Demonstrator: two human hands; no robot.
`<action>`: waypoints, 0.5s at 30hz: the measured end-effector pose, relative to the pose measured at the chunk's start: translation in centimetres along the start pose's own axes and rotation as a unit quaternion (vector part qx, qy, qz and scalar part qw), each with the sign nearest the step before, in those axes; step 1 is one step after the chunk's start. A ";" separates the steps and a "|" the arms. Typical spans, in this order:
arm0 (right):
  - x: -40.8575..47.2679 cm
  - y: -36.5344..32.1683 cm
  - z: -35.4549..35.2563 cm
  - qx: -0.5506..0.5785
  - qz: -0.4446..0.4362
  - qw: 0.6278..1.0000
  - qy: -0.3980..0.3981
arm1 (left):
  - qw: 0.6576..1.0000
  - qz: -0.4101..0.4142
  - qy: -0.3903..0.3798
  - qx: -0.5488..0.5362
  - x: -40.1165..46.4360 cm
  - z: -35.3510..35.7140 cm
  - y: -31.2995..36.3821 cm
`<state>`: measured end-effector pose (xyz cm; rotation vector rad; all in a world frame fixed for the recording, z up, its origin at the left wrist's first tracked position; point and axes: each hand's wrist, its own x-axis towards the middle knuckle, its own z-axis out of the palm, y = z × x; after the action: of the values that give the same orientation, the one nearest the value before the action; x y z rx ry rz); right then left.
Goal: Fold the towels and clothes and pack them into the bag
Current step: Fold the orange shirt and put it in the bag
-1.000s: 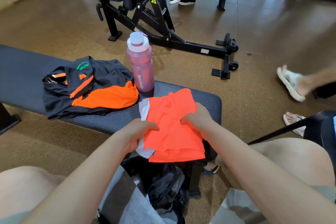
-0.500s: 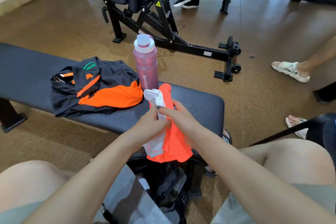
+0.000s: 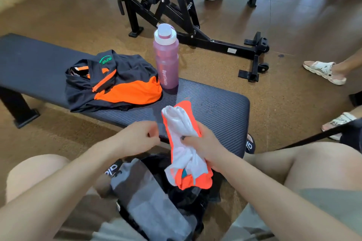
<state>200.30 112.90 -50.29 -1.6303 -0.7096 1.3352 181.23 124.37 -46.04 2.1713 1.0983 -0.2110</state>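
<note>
The right hand [image 3: 203, 143] holds a bunched-up piece of clothing, the orange and white shorts [image 3: 186, 146]. The fingers are curled tight round the middle of the shorts. The shorts are folded long and thin. The outside is bright orange and the inside is white and crinkly. A tiny bit of blue-green shows near the bottom end. The top end points up over the bench [image 3: 215, 107], and the bottom end hangs down just above the bag [image 3: 152, 197].

The left hand [image 3: 137, 137] is beside the shorts but not touching them. Its fingers are curled in and it holds nothing.

The bag sits on the floor between the person's knees. It is grey and black, and its top is open. Dark stuff shows inside, but it is too dark to tell what it is.

On the bench lies a black and orange top [image 3: 111, 82]. It is not folded. It is in a loose heap, with an orange zip and a small green mark near the collar. A pink water bottle [image 3: 166, 58] with a white lid stands upright just beside the top, on its right side.

Behind the bench is a black gym machine [image 3: 176, 6]. Other people's feet in light sandals [image 3: 323, 70] are on the brown floor at the right.
</note>
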 end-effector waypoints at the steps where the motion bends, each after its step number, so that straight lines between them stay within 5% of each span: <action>1: -0.5 0.5 0.5 -0.028 -0.023 0.999 0.005 | 0.994 0.021 -0.078 0.071 -0.9 0.7 -0.8; 5: -2.6 2.9 4.0 -0.092 -0.098 0.990 0.034 | 0.935 0.070 -0.263 0.228 -4.1 4.6 -1.9; 8: -4.6 5.3 6.9 -0.076 -0.061 0.995 0.016 | 0.903 0.050 -0.271 0.330 -5.4 4.9 -2.6; 11: -6.2 8.4 9.5 -0.174 -0.036 0.983 -0.043 | 0.895 0.018 -0.282 0.344 -6.6 3.8 -4.0; 15: -4.7 9.9 10.9 -0.427 -0.053 0.897 -0.099 | 0.900 0.029 -0.271 0.341 -6.9 3.2 -4.1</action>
<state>187.65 107.45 -57.25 -2.0790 -1.6540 1.1778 174.20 119.50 -47.57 2.4795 0.6805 -1.2525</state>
